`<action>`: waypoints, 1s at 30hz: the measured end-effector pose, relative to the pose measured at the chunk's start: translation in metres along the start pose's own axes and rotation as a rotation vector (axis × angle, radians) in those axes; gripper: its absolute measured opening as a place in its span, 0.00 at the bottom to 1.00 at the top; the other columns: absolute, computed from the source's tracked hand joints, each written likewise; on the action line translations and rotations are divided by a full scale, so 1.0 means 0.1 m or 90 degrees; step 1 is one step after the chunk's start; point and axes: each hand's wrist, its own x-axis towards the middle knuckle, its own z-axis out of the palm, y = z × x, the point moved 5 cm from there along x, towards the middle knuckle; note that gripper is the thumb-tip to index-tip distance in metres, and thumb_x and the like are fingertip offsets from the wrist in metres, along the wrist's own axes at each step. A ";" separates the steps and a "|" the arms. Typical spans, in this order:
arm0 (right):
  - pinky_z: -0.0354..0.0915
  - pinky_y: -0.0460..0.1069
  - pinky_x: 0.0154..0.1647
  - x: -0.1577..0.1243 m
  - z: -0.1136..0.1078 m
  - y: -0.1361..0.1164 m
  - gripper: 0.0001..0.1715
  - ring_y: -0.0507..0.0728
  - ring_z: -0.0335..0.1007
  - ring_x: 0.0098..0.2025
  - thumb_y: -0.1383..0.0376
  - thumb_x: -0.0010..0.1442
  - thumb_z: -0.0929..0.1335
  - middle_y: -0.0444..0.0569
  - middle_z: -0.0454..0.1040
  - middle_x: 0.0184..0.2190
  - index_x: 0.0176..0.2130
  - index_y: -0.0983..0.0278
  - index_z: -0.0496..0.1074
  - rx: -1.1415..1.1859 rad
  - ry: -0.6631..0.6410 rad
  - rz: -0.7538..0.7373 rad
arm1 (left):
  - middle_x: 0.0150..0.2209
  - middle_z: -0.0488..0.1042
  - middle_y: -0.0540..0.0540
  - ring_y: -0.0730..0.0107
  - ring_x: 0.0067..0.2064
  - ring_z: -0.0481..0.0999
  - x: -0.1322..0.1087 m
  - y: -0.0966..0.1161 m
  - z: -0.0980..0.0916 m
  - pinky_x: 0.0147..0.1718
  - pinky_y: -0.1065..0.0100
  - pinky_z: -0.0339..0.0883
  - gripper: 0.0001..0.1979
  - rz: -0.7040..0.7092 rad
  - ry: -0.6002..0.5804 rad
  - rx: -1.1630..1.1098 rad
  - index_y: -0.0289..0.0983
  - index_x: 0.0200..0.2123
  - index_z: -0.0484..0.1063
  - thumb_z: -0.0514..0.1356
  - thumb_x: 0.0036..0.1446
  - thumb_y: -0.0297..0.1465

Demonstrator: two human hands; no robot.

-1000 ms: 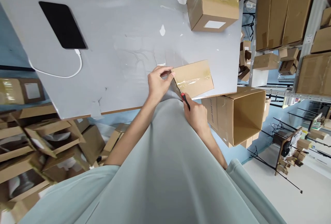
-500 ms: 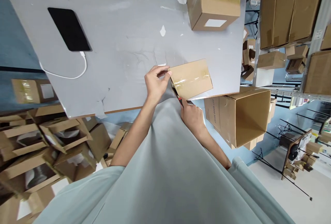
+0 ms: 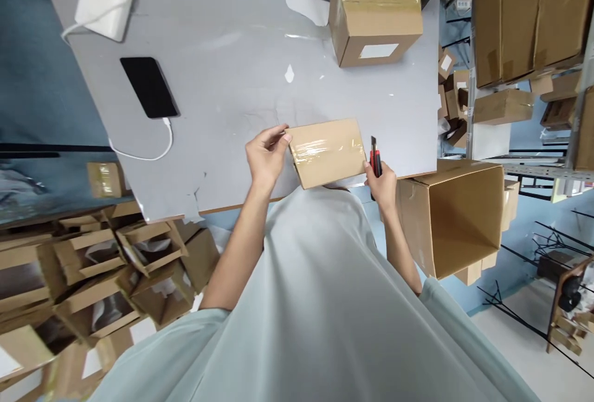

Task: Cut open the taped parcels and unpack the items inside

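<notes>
A small cardboard box (image 3: 328, 153) with shiny clear tape across its top lies at the front edge of the grey table (image 3: 223, 80). My left hand (image 3: 266, 158) grips its upper left corner between thumb and fingers. At the box's right end is my right hand (image 3: 382, 185), closed round a red and black box cutter (image 3: 375, 159) whose tip points away from me. The right thumb reaches the box's right edge. The underside of the box is hidden.
A larger taped box (image 3: 378, 15) stands at the back right. A black phone (image 3: 149, 88) with a white cable and a white device (image 3: 103, 3) lie left. An open carton (image 3: 417, 222) stands off the table's right front; opened boxes (image 3: 158, 244) are piled at lower left.
My right hand and the cutter have moved from the box's near left corner to its right end. The view has shifted, showing more of the table's far side.
</notes>
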 end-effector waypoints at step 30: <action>0.76 0.54 0.67 -0.18 0.03 -0.28 0.29 0.63 0.82 0.68 0.62 0.83 0.60 0.53 0.82 0.68 0.76 0.59 0.71 -0.019 -0.122 -0.109 | 0.65 0.82 0.45 0.42 0.76 0.72 -0.31 0.72 1.07 0.82 0.30 0.47 0.08 0.274 -0.272 0.268 0.50 0.47 0.85 0.66 0.72 0.43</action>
